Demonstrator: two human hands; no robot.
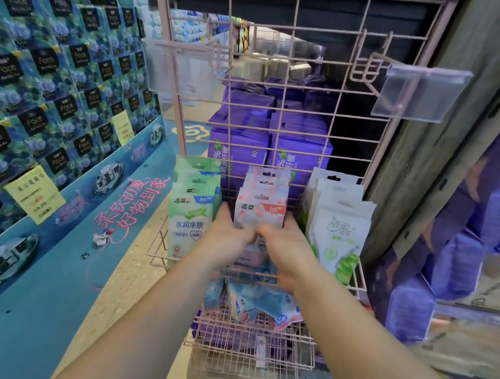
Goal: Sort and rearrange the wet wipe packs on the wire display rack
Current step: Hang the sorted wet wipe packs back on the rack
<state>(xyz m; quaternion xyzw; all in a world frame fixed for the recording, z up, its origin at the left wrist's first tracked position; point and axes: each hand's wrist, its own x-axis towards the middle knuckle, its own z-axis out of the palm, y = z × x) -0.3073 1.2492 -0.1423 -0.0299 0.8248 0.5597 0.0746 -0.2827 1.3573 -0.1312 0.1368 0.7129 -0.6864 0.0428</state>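
Together both grips (255, 235) clasp pink wipe pack (260, 211).

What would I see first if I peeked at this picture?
Two bare hands, the left hand and right hand, meet on the pink wipe packs in the middle of the pink wire rack. Green packs stand to their left, white packs to their right.
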